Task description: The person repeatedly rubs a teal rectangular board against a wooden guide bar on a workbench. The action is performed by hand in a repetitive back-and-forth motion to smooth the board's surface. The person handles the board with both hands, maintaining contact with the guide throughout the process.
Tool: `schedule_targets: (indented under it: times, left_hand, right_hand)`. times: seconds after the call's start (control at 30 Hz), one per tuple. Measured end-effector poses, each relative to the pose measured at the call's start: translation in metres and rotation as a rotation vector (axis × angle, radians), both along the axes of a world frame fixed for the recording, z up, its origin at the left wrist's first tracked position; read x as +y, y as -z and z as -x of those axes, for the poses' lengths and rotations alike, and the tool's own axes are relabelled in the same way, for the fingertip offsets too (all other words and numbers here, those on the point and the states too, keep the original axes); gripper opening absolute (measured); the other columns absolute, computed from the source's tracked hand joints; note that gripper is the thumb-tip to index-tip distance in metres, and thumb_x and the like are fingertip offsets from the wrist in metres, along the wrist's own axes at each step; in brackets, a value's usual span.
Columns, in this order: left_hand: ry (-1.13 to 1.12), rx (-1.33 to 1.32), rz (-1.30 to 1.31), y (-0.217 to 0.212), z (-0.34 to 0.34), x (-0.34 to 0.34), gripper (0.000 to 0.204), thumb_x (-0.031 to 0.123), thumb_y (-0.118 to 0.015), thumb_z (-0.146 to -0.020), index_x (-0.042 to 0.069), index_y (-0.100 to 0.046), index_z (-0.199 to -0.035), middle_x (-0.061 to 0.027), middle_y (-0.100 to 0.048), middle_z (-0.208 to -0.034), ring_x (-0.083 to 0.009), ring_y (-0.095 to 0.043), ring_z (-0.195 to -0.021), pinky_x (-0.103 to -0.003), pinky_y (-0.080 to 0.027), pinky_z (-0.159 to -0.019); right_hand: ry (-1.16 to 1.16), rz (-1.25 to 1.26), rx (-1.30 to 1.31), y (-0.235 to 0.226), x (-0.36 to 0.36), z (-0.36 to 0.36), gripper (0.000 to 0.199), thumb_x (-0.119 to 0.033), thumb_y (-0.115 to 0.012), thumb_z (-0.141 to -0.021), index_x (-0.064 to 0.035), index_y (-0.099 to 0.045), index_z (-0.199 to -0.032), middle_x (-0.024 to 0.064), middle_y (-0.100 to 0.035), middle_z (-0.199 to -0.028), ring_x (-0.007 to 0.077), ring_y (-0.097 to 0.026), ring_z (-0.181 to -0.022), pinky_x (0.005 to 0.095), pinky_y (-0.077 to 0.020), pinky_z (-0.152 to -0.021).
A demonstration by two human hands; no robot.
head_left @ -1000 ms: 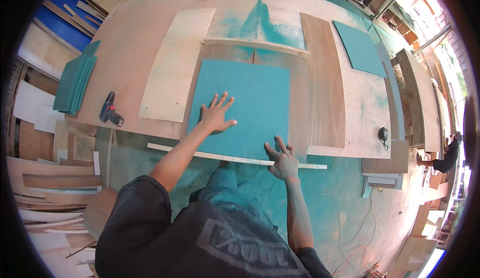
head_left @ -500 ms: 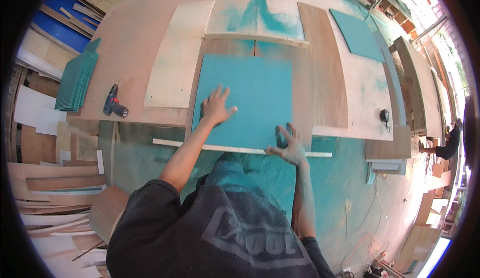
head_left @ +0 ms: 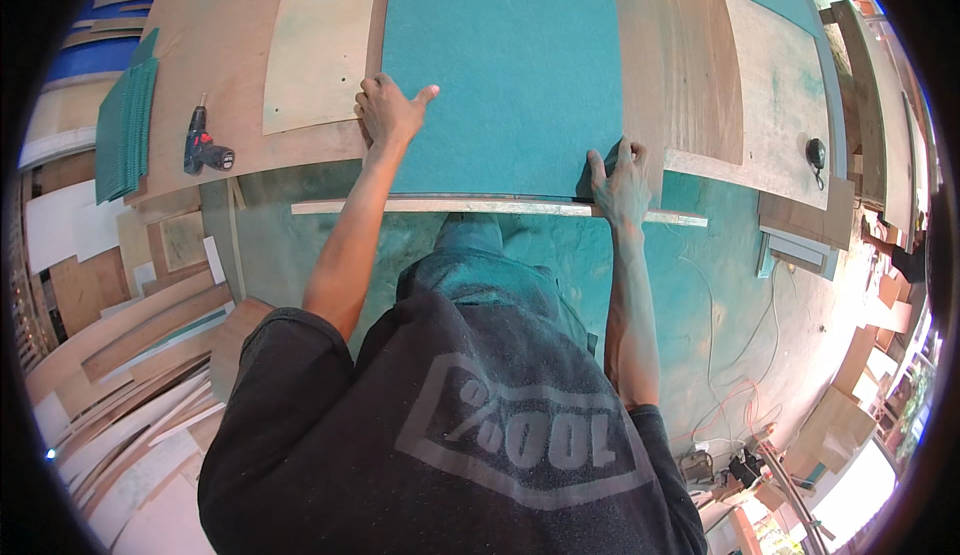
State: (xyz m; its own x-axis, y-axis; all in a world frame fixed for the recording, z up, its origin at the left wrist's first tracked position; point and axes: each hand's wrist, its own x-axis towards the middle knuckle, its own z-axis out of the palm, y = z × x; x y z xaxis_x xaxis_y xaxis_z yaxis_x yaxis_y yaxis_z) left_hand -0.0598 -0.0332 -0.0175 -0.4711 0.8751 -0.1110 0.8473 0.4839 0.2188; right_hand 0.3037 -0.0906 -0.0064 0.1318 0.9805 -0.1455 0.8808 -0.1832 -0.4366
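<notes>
A flat teal square panel (head_left: 500, 85) lies over a brown wooden board (head_left: 650, 65) at the near side of the worktable. At the panel's left edge is my left hand (head_left: 390, 113), open, its fingers just outside the edge and its thumb stretched out over the teal face. My right hand (head_left: 622, 190) sits by the near right corner, open, with the thumb over the panel and the fingers along its right side. Under the near edge runs a thin pale wood strip (head_left: 470, 206), its ends sticking out on both sides. The palms hide parts of the panel's edges.
A cordless drill (head_left: 205, 145) lies on the table at left, beside a stack of teal panels (head_left: 125, 130). A pale board (head_left: 318, 45) lies left of the panel. A small black object (head_left: 816, 155) rests at right. Cables (head_left: 770, 325) trail on the floor.
My left hand has gone from the panel's face to its left edge. My right hand has shifted along the near right corner to the right side. The view has tipped lower and closer.
</notes>
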Motion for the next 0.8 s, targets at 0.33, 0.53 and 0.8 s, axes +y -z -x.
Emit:
schedule_targets:
  times: [0.33, 0.53, 0.8]
  left_hand:
    - [0.007, -0.054, 0.034, -0.003, -0.002, -0.003, 0.110, 0.071, -0.079, -0.081, -0.015, -0.050, -0.144, -0.0294, -0.052, -0.133, -0.0464, -0.054, -0.120, -0.057, -0.049, -0.101]
    - [0.020, -0.028, -0.012, -0.005, -0.004, -0.008, 0.103, 0.066, -0.081, -0.083, -0.013, -0.052, -0.142, -0.0264, -0.056, -0.128, -0.0431, -0.057, -0.117, -0.053, -0.047, -0.101]
    - [0.009, -0.045, 0.013, -0.007, -0.004, -0.012, 0.104, 0.065, -0.081, -0.083, -0.012, -0.050, -0.145, -0.0275, -0.055, -0.130, -0.0438, -0.057, -0.118, -0.054, -0.047, -0.103]
  right_hand:
    - [0.069, 0.016, 0.004, -0.005, 0.002, 0.001, 0.063, -0.042, -0.069, -0.093, -0.0024, -0.055, -0.140, 0.0194, -0.055, -0.131, 0.0410, -0.061, -0.121, 0.0538, -0.0550, -0.091]
    - [0.095, 0.018, -0.050, -0.011, 0.003, 0.006, 0.060, -0.042, -0.069, -0.089, -0.0003, -0.056, -0.131, 0.0211, -0.057, -0.123, 0.0423, -0.063, -0.114, 0.0540, -0.0551, -0.089]
    - [0.110, 0.027, -0.050, -0.018, 0.003, 0.010, 0.053, -0.039, -0.068, -0.085, 0.0010, -0.057, -0.118, 0.0214, -0.059, -0.115, 0.0426, -0.065, -0.107, 0.0545, -0.0558, -0.081]
